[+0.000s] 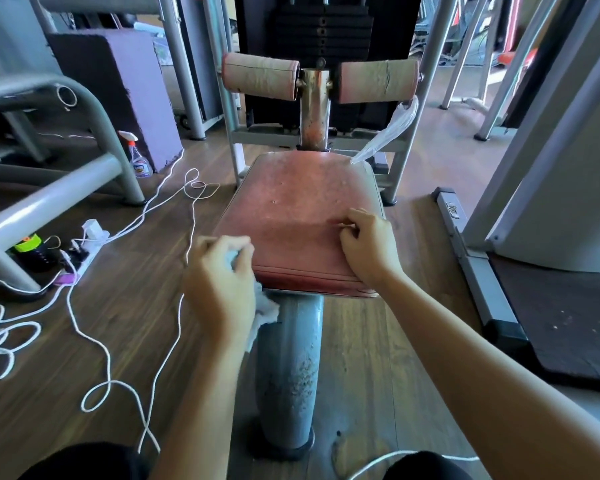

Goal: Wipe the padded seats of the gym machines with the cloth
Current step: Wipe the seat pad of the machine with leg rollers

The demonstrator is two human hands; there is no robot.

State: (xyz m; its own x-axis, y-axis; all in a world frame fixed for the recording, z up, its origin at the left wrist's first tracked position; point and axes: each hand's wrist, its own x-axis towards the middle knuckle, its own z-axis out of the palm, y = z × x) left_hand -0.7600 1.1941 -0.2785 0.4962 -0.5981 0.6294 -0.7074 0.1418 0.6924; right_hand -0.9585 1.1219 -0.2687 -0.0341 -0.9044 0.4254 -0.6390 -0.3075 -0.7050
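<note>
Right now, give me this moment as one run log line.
phase: seat wipe | left hand: grips cloth at seat's front-left corner | right hand: curled fingers rest on seat top

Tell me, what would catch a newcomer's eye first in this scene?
The worn red padded seat in the centre draws the eye first, with two cracked pink roller pads above it in front of a black weight stack. At its near left corner the left hand grips a pale cloth, while the right hand rests on the seat's near right part. White cord loops across the wooden floor on the left.
</note>
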